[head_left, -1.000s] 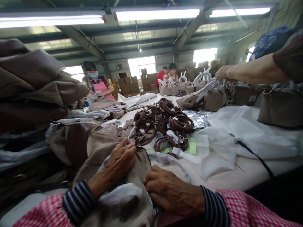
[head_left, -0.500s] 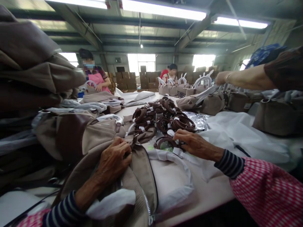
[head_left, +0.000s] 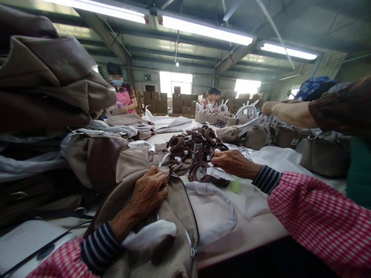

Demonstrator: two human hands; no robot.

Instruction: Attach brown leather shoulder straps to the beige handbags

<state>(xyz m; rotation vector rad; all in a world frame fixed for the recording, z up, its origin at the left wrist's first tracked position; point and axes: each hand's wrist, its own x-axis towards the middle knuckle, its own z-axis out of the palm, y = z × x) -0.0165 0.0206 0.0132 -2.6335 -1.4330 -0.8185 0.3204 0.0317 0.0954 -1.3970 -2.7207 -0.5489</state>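
My left hand [head_left: 149,191] is closed on the zipper edge of a beige handbag [head_left: 174,216] that lies open in front of me, its white-wrapped handle [head_left: 216,210] resting on the table. My right hand [head_left: 232,162] reaches forward to the pile of coiled brown leather straps [head_left: 199,144] and its fingers close on one coiled strap [head_left: 201,172] at the near edge of the pile.
Stacked beige and brown bags [head_left: 55,96] tower at my left. White dust bags [head_left: 275,158] lie on the table to the right. A co-worker's arm [head_left: 290,114] reaches over more handbags [head_left: 257,135] at the right. Other people work at the far end.
My right hand left the bag by my body, reached forward to the strap pile and closed on a coiled strap. My left hand stayed on the bag's edge. The camera tilted slightly.
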